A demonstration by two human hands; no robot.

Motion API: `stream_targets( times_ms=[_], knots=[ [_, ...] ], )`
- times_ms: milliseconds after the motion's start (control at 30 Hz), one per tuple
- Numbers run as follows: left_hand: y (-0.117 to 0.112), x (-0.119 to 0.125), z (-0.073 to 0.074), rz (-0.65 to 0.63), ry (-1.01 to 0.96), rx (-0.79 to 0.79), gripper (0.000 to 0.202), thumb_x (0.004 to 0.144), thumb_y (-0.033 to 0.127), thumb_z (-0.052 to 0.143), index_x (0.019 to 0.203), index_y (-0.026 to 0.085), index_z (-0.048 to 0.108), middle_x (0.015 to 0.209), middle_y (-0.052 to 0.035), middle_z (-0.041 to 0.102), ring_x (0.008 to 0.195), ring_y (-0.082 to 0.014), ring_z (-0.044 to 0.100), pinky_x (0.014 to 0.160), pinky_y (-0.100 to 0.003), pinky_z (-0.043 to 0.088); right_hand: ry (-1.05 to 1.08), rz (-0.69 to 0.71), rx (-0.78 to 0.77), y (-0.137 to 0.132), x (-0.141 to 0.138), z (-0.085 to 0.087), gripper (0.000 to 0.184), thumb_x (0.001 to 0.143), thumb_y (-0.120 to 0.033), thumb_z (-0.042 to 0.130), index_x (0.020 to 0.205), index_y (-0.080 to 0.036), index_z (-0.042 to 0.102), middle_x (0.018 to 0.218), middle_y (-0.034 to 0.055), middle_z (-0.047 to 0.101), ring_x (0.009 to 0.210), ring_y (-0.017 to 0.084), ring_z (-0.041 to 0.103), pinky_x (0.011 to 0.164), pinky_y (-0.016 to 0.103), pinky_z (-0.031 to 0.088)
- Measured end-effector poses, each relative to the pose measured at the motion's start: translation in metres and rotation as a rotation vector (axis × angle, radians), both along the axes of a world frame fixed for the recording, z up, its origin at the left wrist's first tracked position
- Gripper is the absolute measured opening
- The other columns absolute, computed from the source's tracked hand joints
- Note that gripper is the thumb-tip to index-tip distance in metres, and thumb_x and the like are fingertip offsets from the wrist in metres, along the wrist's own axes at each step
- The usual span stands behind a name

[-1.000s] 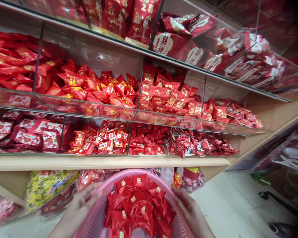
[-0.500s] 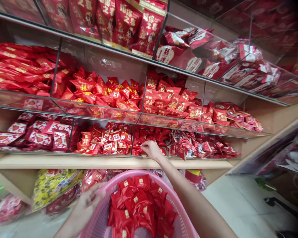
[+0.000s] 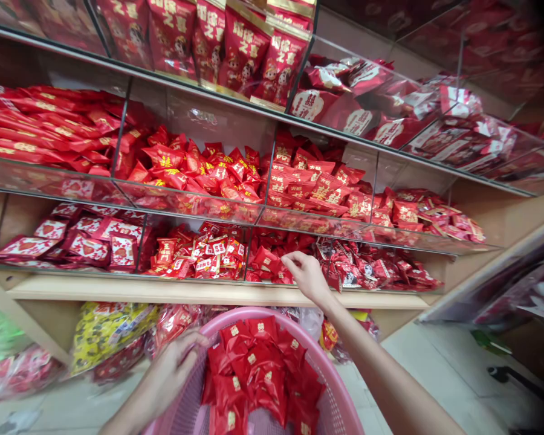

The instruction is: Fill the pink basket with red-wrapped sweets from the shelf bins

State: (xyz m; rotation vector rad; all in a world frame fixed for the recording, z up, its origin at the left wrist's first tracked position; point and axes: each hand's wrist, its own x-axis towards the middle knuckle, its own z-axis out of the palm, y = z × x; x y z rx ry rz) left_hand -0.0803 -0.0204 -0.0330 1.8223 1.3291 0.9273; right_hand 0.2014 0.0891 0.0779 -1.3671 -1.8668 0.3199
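Observation:
My left hand [image 3: 174, 362] is closed on the left rim of a pink plastic basket [image 3: 340, 374]. Shiny red packets [image 3: 260, 368] with small gold marks lie piled inside it. Over the lowest shelf, my right hand [image 3: 307, 275] has its thumb and fingers pinched at the edge of a small red packet [image 3: 266, 261], in front of the red packets in that compartment. Just left of this compartment are red-and-white packets [image 3: 215, 251]; patterned red packets [image 3: 365, 266] lie to its right.
Clear dividers and front panels [image 3: 194, 202] split the shelves into compartments of red packets. A wooden ledge [image 3: 131, 290] runs along the bottom. Below it sit a yellow bag [image 3: 111, 332] and other plastic bags [image 3: 20, 374]. Pale floor tiles [image 3: 439, 350] show at the right.
My right hand has shifted right, and a red packet now shows at its fingertips. The view has moved slightly; my left hand stays at the basket's rim.

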Motion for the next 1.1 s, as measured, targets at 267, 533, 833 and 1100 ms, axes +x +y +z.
stream_targets(
  times_ms=[267,533,833,1100],
  knots=[
    [-0.001,0.007,0.015,0.081,-0.033,-0.106,0.036,0.085,0.039,0.041,0.105,0.025,0.067,0.114,-0.0029,0.067,0.111,-0.0257,0.056,0.101,-0.043,0.034,0.411,0.287,-0.429,-0.085,-0.029,-0.037,0.029,0.082,-0.040,0.052,0.069,-0.015,0.057,0.064,-0.0011,0.056,0.061,0.012,0.050,0.060,0.023,0.041],
    [-0.002,0.005,0.014,0.054,0.022,-0.128,0.036,0.083,0.044,0.046,0.105,0.024,0.066,0.118,-0.0054,0.064,0.115,-0.0263,0.052,0.105,-0.045,0.028,0.231,0.330,-0.440,-0.097,-0.055,-0.080,0.024,0.084,-0.029,0.048,0.064,-0.017,0.054,0.063,-0.0021,0.052,0.063,0.012,0.048,0.059,0.021,0.038],
    [-0.003,0.005,0.010,0.024,0.024,0.010,0.027,0.084,0.038,0.043,0.084,0.022,0.066,0.087,-0.0036,0.070,0.089,-0.0224,0.063,0.085,-0.032,0.047,0.188,0.348,-0.412,-0.100,-0.070,-0.084,0.019,0.083,-0.023,0.047,0.066,-0.018,0.054,0.065,-0.0020,0.055,0.063,0.012,0.049,0.061,0.022,0.038],
    [-0.005,0.003,0.007,0.033,0.028,-0.050,0.033,0.087,0.040,0.038,0.091,0.020,0.063,0.092,-0.0051,0.070,0.091,-0.0218,0.062,0.086,-0.032,0.046,0.353,0.352,-0.540,-0.099,-0.072,-0.085,0.023,0.081,-0.028,0.049,0.062,-0.017,0.052,0.056,-0.0035,0.048,0.053,0.010,0.046,0.053,0.021,0.037]
  ],
)
